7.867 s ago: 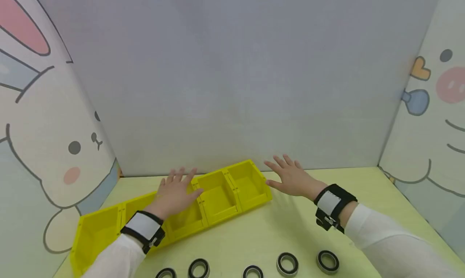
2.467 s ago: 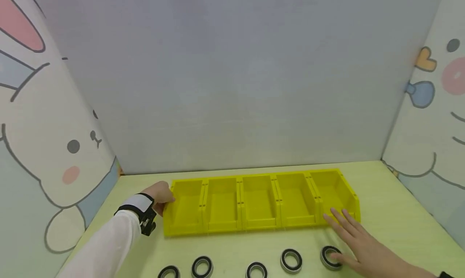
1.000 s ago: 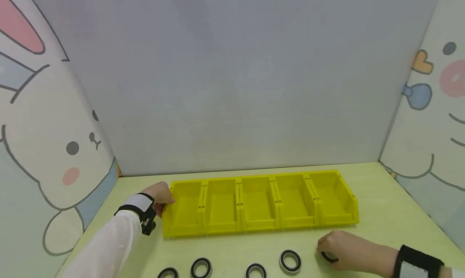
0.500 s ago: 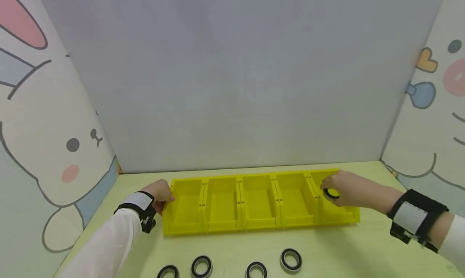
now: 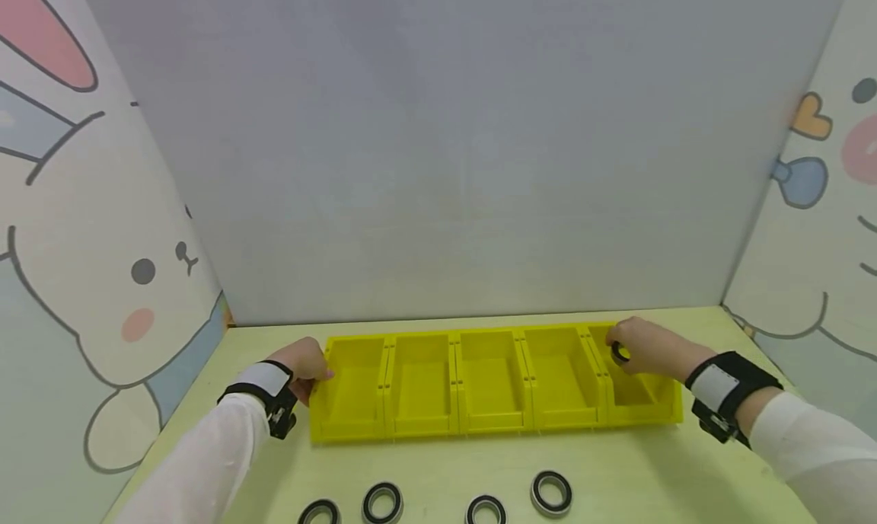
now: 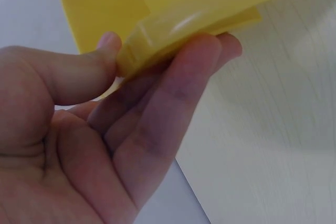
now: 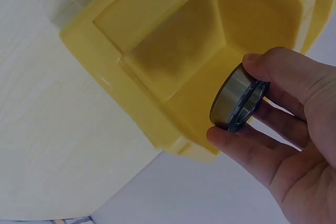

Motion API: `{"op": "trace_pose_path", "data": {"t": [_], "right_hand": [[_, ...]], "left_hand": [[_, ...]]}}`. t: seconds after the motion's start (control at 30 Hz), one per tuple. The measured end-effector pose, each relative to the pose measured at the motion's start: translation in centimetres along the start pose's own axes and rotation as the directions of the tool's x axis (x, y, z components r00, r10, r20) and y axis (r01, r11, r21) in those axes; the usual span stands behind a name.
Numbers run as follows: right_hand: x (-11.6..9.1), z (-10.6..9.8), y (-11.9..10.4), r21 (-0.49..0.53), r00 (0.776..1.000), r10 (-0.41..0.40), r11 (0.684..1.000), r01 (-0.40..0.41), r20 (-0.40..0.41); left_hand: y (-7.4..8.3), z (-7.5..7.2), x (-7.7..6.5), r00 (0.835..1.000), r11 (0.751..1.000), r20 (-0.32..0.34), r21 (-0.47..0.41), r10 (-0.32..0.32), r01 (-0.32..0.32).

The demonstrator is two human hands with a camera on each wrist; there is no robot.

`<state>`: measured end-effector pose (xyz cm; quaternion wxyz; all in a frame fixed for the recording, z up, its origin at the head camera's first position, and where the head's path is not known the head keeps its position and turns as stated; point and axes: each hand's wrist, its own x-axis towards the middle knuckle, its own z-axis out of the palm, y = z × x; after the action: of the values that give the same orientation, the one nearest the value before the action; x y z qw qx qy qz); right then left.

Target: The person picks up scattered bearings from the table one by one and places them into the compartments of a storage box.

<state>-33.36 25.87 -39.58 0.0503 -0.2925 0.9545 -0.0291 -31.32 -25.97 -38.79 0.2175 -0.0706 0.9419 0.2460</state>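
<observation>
A row of joined yellow bins (image 5: 489,423) stands across the table. At its left end my left hand (image 5: 301,364) pinches the side wall between thumb and fingers; the left wrist view shows the thumb (image 6: 86,74) on the wall's inner side. Over the rightmost compartment, my right hand (image 5: 647,347) holds a ball bearing (image 5: 620,353). In the right wrist view the bearing (image 7: 236,100), a steel ring with dark seals, sits pinched between thumb and fingers, above the bin floor. Several more bearings (image 5: 551,493) lie flat on the table in front of the bins.
The pale yellow-green table (image 5: 438,467) meets a grey back wall (image 5: 466,166). Side panels with cartoon animals, a rabbit (image 5: 103,280) at left and a pig-nosed figure (image 5: 822,242) at right, bound the space.
The bins were turned from slanted to nearly straight. My right hand picked the rightmost bearing off the table and carried it up over the right compartment. My left hand stays on the left end.
</observation>
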Motion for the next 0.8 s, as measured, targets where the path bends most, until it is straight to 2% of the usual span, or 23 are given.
{"op": "trace_pose_path", "data": {"t": [0.27,0.43,0.8], "right_hand": [[1.5,3.2,1.1,0.051,0.999,0.033,0.998,-0.032,-0.006],[1.9,4.8,1.5,0.072,0.999,0.026,0.997,-0.024,-0.028],[2.4,5.4,1.7,0.079,0.997,0.029,0.997,-0.023,-0.074]], "left_hand": [[-0.1,0.0,0.3,1.0,1.0,0.012,-0.015,0.0,0.001],[-0.2,0.1,0.4,1.0,1.0,0.007,-0.022,0.002,-0.002],[-0.6,0.0,0.5,1.0,1.0,0.002,-0.018,0.011,-0.01]]}}
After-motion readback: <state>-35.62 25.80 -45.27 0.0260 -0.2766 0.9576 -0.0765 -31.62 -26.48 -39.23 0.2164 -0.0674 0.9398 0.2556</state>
